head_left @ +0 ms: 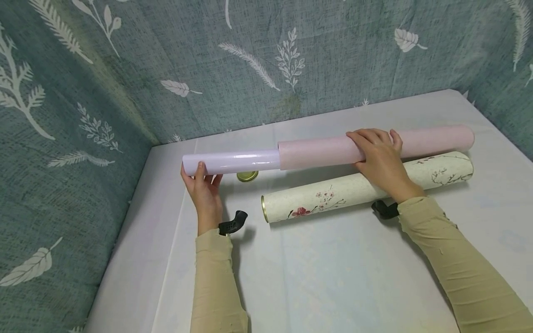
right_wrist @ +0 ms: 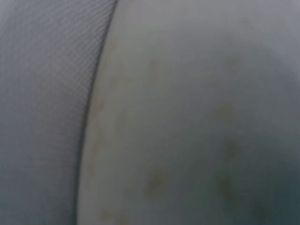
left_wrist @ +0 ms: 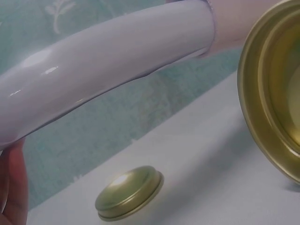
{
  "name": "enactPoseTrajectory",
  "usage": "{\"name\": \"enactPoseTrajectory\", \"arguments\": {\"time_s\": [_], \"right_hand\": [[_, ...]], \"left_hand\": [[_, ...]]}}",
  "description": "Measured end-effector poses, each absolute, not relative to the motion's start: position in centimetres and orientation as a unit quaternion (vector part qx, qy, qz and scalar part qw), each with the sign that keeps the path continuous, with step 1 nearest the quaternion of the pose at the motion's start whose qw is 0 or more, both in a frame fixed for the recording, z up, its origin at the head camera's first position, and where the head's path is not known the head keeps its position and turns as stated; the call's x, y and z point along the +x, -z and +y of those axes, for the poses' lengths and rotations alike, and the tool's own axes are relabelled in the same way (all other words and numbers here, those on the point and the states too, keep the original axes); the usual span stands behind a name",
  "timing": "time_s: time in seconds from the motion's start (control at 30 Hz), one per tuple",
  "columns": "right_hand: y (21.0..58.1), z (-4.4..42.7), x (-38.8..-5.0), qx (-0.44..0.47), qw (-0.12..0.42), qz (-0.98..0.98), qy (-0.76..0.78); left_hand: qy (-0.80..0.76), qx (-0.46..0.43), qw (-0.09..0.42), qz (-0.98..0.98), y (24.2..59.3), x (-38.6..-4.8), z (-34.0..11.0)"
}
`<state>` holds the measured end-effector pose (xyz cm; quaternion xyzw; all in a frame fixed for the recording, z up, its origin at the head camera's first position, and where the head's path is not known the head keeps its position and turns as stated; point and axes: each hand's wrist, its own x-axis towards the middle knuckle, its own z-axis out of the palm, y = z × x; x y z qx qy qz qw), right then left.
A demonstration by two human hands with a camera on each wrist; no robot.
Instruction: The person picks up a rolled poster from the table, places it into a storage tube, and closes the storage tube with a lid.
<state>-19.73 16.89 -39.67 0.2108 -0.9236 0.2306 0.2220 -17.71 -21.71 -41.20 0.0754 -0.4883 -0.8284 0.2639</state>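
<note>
A glossy lavender rolled sheet (head_left: 241,161) sticks out of the left end of a pink cardboard tube (head_left: 316,155). My left hand (head_left: 204,199) holds the roll's outer end, thumb on the near side and fingers beneath. Over the middle of the pink tube, my right hand (head_left: 383,164) grips it from above. A cream tube with a blossom print (head_left: 308,203) lies in front, passing under my right wrist. Its gold end (left_wrist: 255,93) looms large in the left wrist view. The right wrist view is blurred, filled mostly by a pale mottled surface (right_wrist: 187,117).
A round gold lid (head_left: 247,177) rests on the white-covered table (head_left: 316,277) below the lavender roll; the left wrist view shows it closer. Leaf-patterned green cloth (head_left: 233,83) hangs behind the table and along its sides. A black wrist mount (head_left: 234,223) juts from the left cuff.
</note>
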Motion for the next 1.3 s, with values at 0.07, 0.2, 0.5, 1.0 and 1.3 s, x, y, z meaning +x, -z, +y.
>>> {"name": "enactPoseTrajectory", "arguments": {"time_s": [0.07, 0.2, 0.5, 1.0, 1.3], "right_hand": [[39.63, 16.90, -19.72, 0.211, 0.221, -0.924, -0.230], [39.65, 16.91, -19.70, 0.211, 0.219, -0.924, -0.230], [39.68, 16.93, -19.70, 0.213, 0.227, -0.922, -0.231], [39.43, 16.76, -19.71, 0.211, 0.218, -0.924, -0.232], [39.55, 16.83, -19.67, 0.213, 0.223, -0.923, -0.230]], "left_hand": [[0.828, 0.072, 0.263, -0.490, 41.21, -17.72, -21.67], [0.831, 0.069, 0.264, -0.486, 41.23, -17.71, -21.58], [0.822, 0.056, 0.260, -0.504, 41.27, -17.83, -21.39], [0.816, 0.045, 0.216, -0.534, 41.18, -17.86, -20.87], [0.804, 0.052, 0.200, -0.557, 41.44, -17.87, -20.87]]}}
